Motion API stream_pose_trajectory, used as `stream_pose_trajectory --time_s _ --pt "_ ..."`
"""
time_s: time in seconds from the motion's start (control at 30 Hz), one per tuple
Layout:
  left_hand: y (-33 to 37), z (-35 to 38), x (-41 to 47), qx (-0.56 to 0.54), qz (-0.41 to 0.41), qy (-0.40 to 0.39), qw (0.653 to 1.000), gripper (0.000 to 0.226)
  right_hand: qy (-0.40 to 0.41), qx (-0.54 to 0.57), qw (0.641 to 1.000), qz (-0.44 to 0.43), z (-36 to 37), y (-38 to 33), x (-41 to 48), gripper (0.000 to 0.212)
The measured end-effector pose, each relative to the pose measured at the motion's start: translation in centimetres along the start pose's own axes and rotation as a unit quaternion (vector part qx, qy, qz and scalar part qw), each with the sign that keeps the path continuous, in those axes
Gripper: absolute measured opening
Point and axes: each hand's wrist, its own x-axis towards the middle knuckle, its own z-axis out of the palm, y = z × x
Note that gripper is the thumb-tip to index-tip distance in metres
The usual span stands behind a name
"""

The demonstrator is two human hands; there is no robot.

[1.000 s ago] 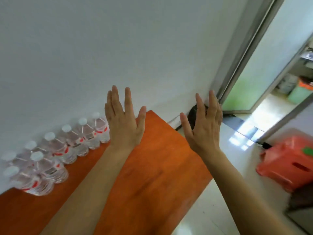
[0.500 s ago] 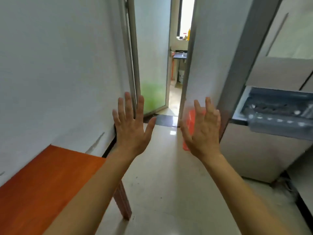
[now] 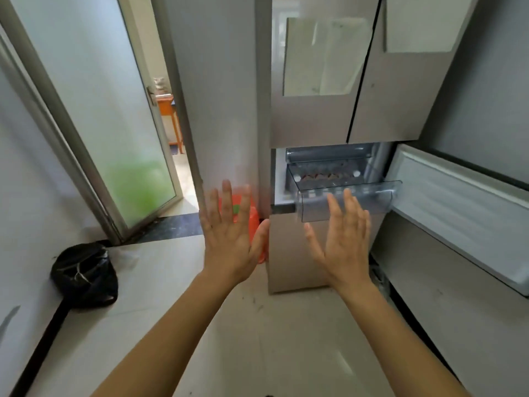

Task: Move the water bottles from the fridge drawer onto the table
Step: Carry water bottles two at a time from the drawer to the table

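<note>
The clear plastic fridge drawer (image 3: 369, 202) stands pulled out of the beige fridge (image 3: 312, 118), ahead and to the right. Several water bottles (image 3: 326, 176) lie inside it, white caps and red labels showing through the plastic. My left hand (image 3: 229, 236) is raised with fingers spread and straight, holding nothing, in front of an orange stool. My right hand (image 3: 343, 239) is also raised and flat, empty, its fingertips just below the drawer's front wall. The table is out of view.
The open fridge door (image 3: 463, 207) juts out at the right. An orange plastic stool (image 3: 254, 222) stands beside the fridge's left side. A black bag (image 3: 86, 273) lies on the tiled floor by the left wall. A frosted glass door (image 3: 114, 124) stands ajar.
The view has swung right from the table with its row of bottles to the fridge. Both hands stay raised and empty, now close to the open drawer.
</note>
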Motion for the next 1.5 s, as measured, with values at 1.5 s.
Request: stream_pose_trajectory --time_s 1.5 --pt "12.8 54.9 42.7 -0.067 -0.096 -0.549 0.828 0.071 -0.647 0.085 0.754 0.072 39.1 45.6 36.3 0.076"
